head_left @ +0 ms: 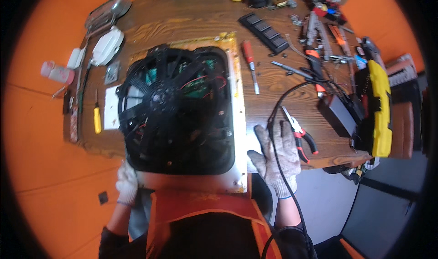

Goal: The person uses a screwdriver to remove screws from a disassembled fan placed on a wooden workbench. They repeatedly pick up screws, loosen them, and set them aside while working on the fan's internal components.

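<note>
In front of me a large black radiator fan [159,97], round-bladed in a squarish shroud, lies over a worn metal panel [239,161]. Through its openings show green boards and thin red wires. My left hand [127,183], in a whitish knit glove, is beside the panel's near left corner with its fingers curled; what they hold, if anything, is hidden. To the right of the panel, my right hand [279,161] lies flat on the table, palm down and fingers spread, in a soiled glove. A black cable [273,142] runs across it. Red-and-black long-nose pliers [299,133] lie beside that hand.
A red-handled screwdriver [250,67] lies right of the panel, a yellow-handled one [97,117] to its left. Farther right are a black box [337,115], a yellow-and-black case [382,108] and several hand tools. A black slotted strip [263,33] and a white plastic cover [107,47] lie farther back.
</note>
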Demonstrator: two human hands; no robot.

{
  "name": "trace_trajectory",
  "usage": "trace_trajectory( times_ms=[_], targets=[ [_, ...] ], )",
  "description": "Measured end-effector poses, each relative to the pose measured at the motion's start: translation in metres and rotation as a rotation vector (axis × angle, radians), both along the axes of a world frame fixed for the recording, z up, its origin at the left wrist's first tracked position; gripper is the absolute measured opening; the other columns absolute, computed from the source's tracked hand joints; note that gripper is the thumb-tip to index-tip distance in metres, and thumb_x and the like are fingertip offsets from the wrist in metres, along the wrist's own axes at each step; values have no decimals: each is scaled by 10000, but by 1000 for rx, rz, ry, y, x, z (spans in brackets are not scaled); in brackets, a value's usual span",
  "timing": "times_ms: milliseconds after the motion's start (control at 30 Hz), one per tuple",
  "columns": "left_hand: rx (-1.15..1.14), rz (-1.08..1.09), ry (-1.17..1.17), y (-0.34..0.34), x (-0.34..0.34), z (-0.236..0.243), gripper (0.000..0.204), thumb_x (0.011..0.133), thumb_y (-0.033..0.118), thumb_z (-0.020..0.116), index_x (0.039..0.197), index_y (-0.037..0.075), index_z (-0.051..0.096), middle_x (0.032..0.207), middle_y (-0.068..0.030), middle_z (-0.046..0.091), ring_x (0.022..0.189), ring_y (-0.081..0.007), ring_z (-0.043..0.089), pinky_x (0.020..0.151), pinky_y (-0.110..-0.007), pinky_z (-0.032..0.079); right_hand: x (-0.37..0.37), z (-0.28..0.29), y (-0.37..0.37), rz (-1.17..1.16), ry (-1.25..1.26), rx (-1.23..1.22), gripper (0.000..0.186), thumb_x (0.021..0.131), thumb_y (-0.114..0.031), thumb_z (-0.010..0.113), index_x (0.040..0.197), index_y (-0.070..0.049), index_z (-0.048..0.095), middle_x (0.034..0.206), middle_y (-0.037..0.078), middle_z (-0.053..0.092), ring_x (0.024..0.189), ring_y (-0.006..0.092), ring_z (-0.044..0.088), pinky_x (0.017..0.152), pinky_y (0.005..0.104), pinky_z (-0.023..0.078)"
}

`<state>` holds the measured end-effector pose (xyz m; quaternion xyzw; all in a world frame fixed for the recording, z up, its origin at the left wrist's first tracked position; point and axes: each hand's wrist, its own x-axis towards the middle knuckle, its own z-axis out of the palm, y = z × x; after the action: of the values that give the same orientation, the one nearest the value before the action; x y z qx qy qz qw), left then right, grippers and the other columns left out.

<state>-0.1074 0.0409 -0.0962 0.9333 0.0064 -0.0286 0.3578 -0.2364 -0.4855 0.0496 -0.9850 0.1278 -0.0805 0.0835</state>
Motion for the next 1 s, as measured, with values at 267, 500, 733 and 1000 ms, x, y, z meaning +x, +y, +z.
trace_trajectory(
  times_ms=[267,500,733,1000],
  targets=[
    [386,-246,-242,-9,-18,26,359,1063,300,401,1192,57,631,990,-145,703,863,-351,669,638,-449,522,-3,0,2,-9,90,82,650,877,-479,677,1445,-187,559,1494,205,495,1354,446,478,1114,525,404],
    [647,-112,62,-19,-22,18,348,1052,256,433,1262,28,591,1127,-156,658,1048,-328,620,815,-404,508,46,12,17,66,-352,753,439,928,-192,635,1325,-8,595,1325,221,611,1260,395,570,1043,461,479],
    [273,75,119,-9,-21,-22,361,1060,208,431,1356,26,530,1189,-148,625,1132,-280,568,985,-369,431,133,-11,-39,-72,-522,504,449,967,-224,659,1331,22,567,1342,286,574,1268,435,546,1102,477,425],
    [304,47,439,-30,0,9,439,1088,137,369,1520,75,404,1230,-70,575,1148,-148,514,1132,-324,383,12,16,-1,-202,-111,946,423,983,-220,624,1340,1,573,1241,228,670,1104,365,674,960,437,524]
  ],
)
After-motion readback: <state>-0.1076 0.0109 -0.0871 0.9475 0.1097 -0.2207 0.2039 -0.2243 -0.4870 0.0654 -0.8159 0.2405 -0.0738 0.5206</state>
